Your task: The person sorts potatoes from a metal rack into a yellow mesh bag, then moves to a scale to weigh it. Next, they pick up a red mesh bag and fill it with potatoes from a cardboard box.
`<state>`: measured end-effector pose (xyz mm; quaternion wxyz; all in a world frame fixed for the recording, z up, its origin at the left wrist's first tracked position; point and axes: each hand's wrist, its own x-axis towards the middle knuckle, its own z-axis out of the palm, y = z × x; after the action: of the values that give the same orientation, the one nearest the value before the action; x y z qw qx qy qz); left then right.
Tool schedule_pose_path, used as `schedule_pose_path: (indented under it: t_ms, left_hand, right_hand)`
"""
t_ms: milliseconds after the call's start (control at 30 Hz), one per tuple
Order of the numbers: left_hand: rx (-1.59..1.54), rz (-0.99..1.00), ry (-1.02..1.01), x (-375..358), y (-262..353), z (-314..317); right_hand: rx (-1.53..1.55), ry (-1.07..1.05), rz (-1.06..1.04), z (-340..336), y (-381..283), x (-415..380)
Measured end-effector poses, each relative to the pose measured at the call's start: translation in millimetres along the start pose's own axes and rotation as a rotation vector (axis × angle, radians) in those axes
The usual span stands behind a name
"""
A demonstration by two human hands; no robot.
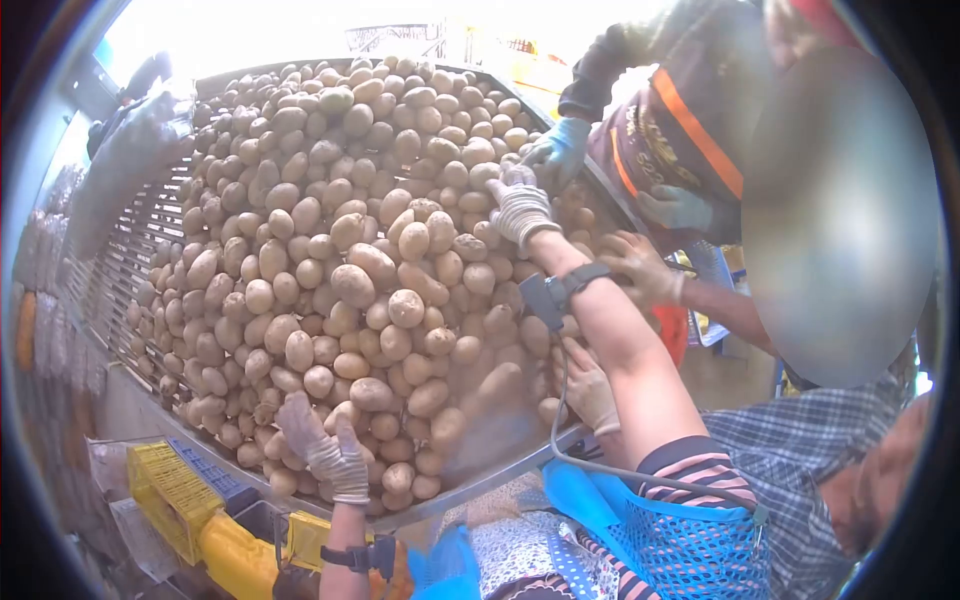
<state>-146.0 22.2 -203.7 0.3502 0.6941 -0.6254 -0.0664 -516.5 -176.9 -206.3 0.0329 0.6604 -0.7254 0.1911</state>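
Observation:
A deep layer of potatoes covers a slatted metal sorting table. My left hand, in a pale knitted glove with a strapped band at the wrist, lies on the potatoes at the near edge, its thumb apart from the fingers. My right arm stretches across to the far right side, where my right hand, in a striped white glove, rests over potatoes with its fingers apart. Right beside it is a co-worker's blue-gloved hand. I see no potato clearly gripped in either of my hands.
More co-workers' gloved hands reach in from the right, one glove under my right arm. The table's metal rim runs along the near side. Yellow crates stand at lower left; a blue mesh basket is at lower right.

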Motion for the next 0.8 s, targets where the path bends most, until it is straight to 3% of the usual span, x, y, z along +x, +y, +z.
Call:
schedule_pose_path:
  t_ms: [100, 133, 200, 233, 267, 333, 367, 400, 433, 500, 533, 600, 633, 667, 733, 800]
  left_hand:
    - [0.034, 0.251, -0.08, 43.4, 74.7, -8.9]
    - [0.04, 0.248, -0.083, 55.4, 83.6, -1.7]
    - [-0.243, 0.113, -0.254, 79.9, 98.4, 15.4]
    - [-0.243, 0.313, -0.217, 93.5, 93.9, 38.2]
    - [-0.247, 0.517, -0.176, 111.4, 91.5, 64.1]
    - [-0.214, 0.647, -0.259, 141.3, 129.9, 98.2]
    - [-0.112, 0.701, -0.275, 152.1, 140.9, 123.3]
    - [-0.005, 0.75, -0.291, 159.2, 147.1, 147.7]
    - [-0.002, 0.748, -0.288, 163.4, 152.3, 162.7]
    - [0.368, 0.672, -0.558, 165.2, 156.2, 181.9]
    - [0.375, 0.667, -0.568, 166.0, 157.8, 183.7]
    - [0.466, 0.697, -0.69, 164.4, 160.8, 178.6]
    - [0.352, 0.71, -0.567, 160.6, 153.3, 177.5]
    - [0.367, 0.714, -0.575, 159.8, 145.1, 172.6]
    - [-0.111, 0.631, -0.54, 159.7, 133.4, 156.9]
    - [-0.236, 0.584, -0.511, 151.1, 131.8, 122.4]
  right_hand:
    - [-0.156, -0.117, -0.002, -5.4, 2.7, 6.0]
    - [-0.151, -0.122, -0.004, -9.7, 6.2, 18.7]
    - [-0.152, -0.512, 0.146, -14.9, 17.1, 50.8]
    - [0.042, -0.339, 0.108, -11.3, 34.0, 42.3]
    - [0.047, -0.334, 0.113, -0.1, 40.1, 39.7]
    - [-0.061, -0.112, 0.044, 14.9, 46.5, 33.2]
    - [-0.02, -0.301, 0.12, 3.0, 41.2, 37.8]
    - [-0.018, -0.303, 0.116, -8.2, 38.3, 41.3]
    - [-0.041, -0.352, 0.103, -18.8, 36.5, 44.7]
    - [-0.068, -0.39, 0.111, -17.7, 39.3, 49.5]
    - [-0.098, -0.37, 0.085, -25.6, 32.5, 55.0]
    - [-0.128, -0.523, 0.028, -18.8, 31.5, 70.3]
    - [-0.086, -0.587, 0.105, -8.0, 27.6, 72.7]
    - [-0.069, -0.59, 0.108, -2.0, 26.7, 67.0]
    - [-0.184, -0.469, 0.049, -0.3, 24.4, 55.1]
    - [-0.181, -0.42, 0.037, -4.5, 22.2, 48.5]
